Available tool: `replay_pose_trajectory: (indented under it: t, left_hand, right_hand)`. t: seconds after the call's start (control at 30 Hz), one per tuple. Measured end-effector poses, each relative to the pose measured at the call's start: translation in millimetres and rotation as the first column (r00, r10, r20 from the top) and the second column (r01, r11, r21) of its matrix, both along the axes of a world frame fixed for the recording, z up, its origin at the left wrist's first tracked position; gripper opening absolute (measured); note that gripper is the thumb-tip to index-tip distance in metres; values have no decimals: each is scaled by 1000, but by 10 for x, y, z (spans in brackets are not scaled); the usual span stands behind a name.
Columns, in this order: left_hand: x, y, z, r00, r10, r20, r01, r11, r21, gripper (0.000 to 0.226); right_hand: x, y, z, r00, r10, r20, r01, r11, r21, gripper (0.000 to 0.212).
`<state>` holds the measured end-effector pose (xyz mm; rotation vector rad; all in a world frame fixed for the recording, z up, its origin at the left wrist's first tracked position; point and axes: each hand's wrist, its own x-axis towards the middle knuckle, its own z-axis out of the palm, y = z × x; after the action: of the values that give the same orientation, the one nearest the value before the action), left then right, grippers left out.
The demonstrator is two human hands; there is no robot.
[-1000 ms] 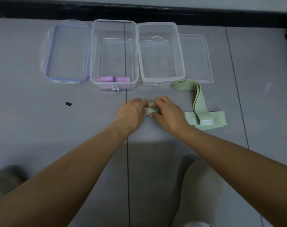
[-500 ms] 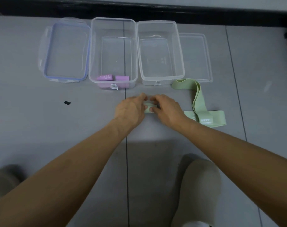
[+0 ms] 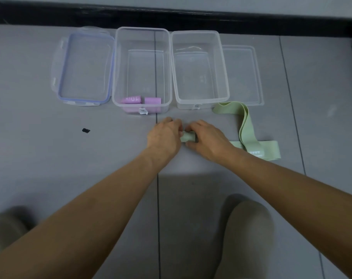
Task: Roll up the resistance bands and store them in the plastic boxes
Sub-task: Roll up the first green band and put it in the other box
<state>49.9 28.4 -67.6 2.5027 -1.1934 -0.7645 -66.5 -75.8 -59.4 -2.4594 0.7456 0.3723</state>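
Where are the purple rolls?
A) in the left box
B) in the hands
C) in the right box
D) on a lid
A: both purple rolls lie at the near end of the left box; the left hand and right hand hold a green roll.

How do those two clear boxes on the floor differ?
The left box holds two purple rolls; the right box is empty. The lid beside the left box has a blue rim; the lid beside the right box is plain. Both are clear, rectangular and open.
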Motion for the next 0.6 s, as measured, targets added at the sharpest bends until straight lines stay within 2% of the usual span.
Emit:
replay_pose_trajectory:
  t: [0.2,0.4,0.6]
  left_hand:
    - [15,76,4,996,8,-86,-12,999,-52,14]
    - [151,153,195,967,6,-254,-39,991,-127,15]
    - [341,83,490,975,-60,-214,12,975,-221,12]
  right_hand:
    - [19,-15,-23,999,26,19,-25,1000,-18,30]
    - [-8,-8,150,990,-72,120,61,994,91,29]
    - [75,-83,404,973,-135,185,107,982,154,29]
